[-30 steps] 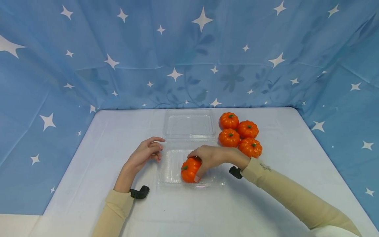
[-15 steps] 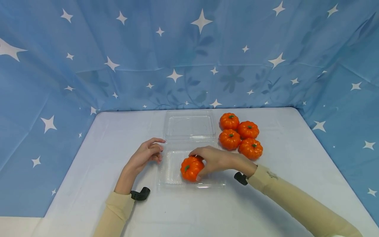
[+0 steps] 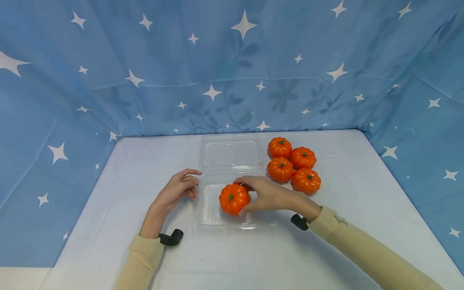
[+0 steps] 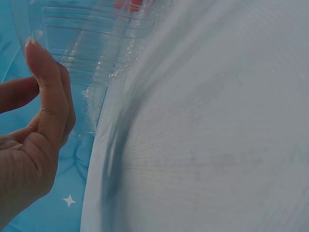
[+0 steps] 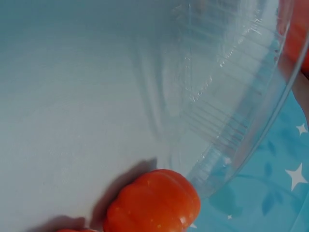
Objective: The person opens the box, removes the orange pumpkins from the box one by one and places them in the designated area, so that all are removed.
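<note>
My right hand (image 3: 266, 193) grips a small orange pumpkin (image 3: 232, 197) with a green stem, thumb on the near side and fingers on the far side. The pumpkin is over the base of a clear plastic clamshell box (image 3: 208, 219); whether it touches the bottom is hard to tell. At the box's left edge is my left hand (image 3: 177, 188), fingers loosely bent and holding nothing. In the left wrist view, its fingertips (image 4: 36, 48) are close to the clear wall; contact cannot be made out. Only a slice of the gripped pumpkin (image 5: 295, 34) appears in the right wrist view.
The box's lid (image 3: 232, 153) lies flipped back behind the base. Several more orange pumpkins (image 3: 303, 158) sit clustered to the right of the lid on the white table (image 3: 232, 262). A blue star-patterned curtain (image 3: 232, 64) surrounds the table's back and sides.
The pumpkin has risen slightly in the head view and turned so its stem faces up more. My right hand and forearm have shifted a little rightward. My left hand stays put.
</note>
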`<state>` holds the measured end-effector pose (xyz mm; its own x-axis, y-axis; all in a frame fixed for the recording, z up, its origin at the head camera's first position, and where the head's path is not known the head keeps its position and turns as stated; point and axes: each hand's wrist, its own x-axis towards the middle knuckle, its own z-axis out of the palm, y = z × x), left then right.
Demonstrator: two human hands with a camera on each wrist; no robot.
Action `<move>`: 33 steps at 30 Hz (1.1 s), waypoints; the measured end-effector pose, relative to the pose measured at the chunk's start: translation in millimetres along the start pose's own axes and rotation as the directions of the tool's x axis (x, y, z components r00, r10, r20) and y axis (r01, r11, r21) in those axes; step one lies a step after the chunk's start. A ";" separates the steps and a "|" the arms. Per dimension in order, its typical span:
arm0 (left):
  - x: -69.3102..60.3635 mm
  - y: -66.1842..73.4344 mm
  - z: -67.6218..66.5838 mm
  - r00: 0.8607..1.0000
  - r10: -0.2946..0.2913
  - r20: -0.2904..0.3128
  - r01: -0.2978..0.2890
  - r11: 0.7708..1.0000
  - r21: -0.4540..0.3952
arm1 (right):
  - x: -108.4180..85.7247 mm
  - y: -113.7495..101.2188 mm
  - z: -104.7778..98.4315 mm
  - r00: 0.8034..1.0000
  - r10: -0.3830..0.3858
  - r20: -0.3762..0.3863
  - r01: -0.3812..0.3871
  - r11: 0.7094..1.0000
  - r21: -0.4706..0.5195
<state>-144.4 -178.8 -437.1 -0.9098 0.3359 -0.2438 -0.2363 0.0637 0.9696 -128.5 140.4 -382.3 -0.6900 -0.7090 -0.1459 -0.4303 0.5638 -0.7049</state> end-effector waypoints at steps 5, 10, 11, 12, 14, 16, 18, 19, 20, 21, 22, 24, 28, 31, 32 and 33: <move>-0.5 -1.6 -0.6 1.000 -0.001 0.008 0.001 1.000 0.000 | -6.1 -0.7 -2.0 0.999 -0.008 -0.048 0.009 1.000 0.011; -1.1 -3.2 -2.3 1.000 -0.006 -0.003 0.006 1.000 0.010 | -14.4 0.7 -4.6 0.995 -0.004 -0.097 0.005 1.000 0.007; -1.2 -3.3 -2.8 1.000 -0.005 -0.003 0.005 1.000 0.013 | -16.0 1.6 -5.1 0.994 -0.004 -0.105 0.005 1.000 0.010; -1.2 -3.5 -3.2 1.000 -0.006 -0.005 0.006 1.000 0.016 | -17.6 2.8 -5.4 0.993 -0.003 -0.114 0.004 1.000 0.013; -1.2 -3.6 -3.8 1.000 -0.004 -0.004 0.005 1.000 0.023 | -20.4 5.5 -6.0 0.992 -0.002 -0.124 0.005 1.000 0.028; -1.2 -3.6 -4.2 1.000 -0.001 0.002 0.001 1.000 0.025 | -23.2 7.5 -6.7 0.991 0.001 -0.130 0.006 0.999 0.051; -1.2 -3.6 -4.3 1.000 0.001 0.002 -0.001 1.000 0.024 | -26.2 8.9 -7.8 0.991 0.002 -0.137 0.007 0.998 0.070; -1.2 -3.8 -4.3 1.000 0.001 0.002 -0.001 1.000 0.023 | -27.8 9.3 -8.4 0.990 0.003 -0.141 0.008 0.997 0.080; -1.3 -3.8 -4.3 1.000 0.002 0.002 -0.002 1.000 0.020 | -29.4 9.7 -9.1 0.989 0.002 -0.148 0.011 0.996 0.086; -1.1 -4.0 -4.3 1.000 0.003 0.001 -0.003 1.000 0.018 | -31.2 10.2 -9.8 0.987 0.003 -0.158 0.011 0.996 0.087; -1.0 -4.2 -4.2 1.000 0.003 0.001 -0.003 1.000 0.016 | -33.2 10.8 -10.6 0.986 0.001 -0.169 0.014 0.996 0.084; -0.6 -4.4 -4.0 1.000 0.003 -0.001 -0.003 1.000 0.014 | -37.1 12.0 -12.0 0.981 0.000 -0.194 0.017 0.997 0.082; 0.6 -4.0 -3.6 1.000 0.001 -0.002 -0.001 1.000 0.018 | -45.5 14.9 -14.7 0.969 0.010 -0.247 0.012 0.996 0.088; 1.5 -3.8 -3.4 1.000 -0.001 0.001 0.001 1.000 0.020 | -51.4 17.5 -15.5 0.960 0.035 -0.278 -0.003 0.993 0.115; 1.3 -3.8 -3.6 1.000 -0.001 0.001 0.001 1.000 0.019 | -53.0 18.8 -15.3 0.957 0.043 -0.285 -0.007 0.992 0.125; 1.2 -3.9 -3.7 1.000 -0.001 0.002 0.001 1.000 0.018 | -54.5 20.3 -15.1 0.955 0.052 -0.292 -0.013 0.991 0.135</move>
<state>-145.8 -182.1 -441.3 -0.9088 0.3375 -0.2452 -0.2315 0.0807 0.9695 -108.4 196.8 -378.2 -0.8513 -0.5239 0.0269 -0.3392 0.5106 -0.7901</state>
